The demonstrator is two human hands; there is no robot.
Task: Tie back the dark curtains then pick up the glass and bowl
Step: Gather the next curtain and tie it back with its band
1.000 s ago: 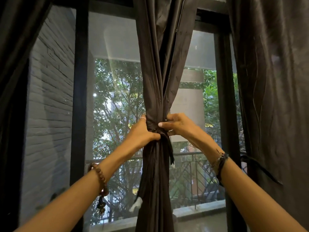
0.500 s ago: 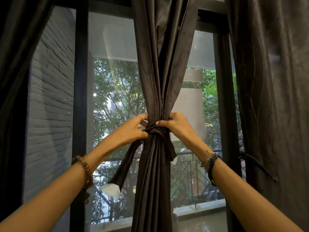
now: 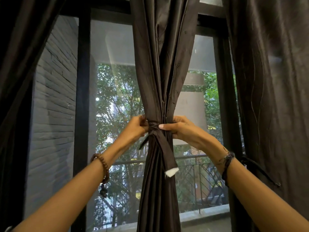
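1. We have the middle curtain (image 3: 160,81) gathered into a tight bunch in front of the window (image 3: 115,101), with the tie strap (image 3: 164,148) wrapped around its waist.
2. Our left hand (image 3: 136,128) is closed on the strap at the left of the wrap; our right hand (image 3: 179,128) pinches it at the right, thumb pressed across the band.
3. One strap end, tipped with a white tab (image 3: 171,172), hangs loose below the wrap.
4. If we let go before the wrap is secured, the slick fabric will likely slide and the bunch fall open.
5. The glass and bowl are not in view.
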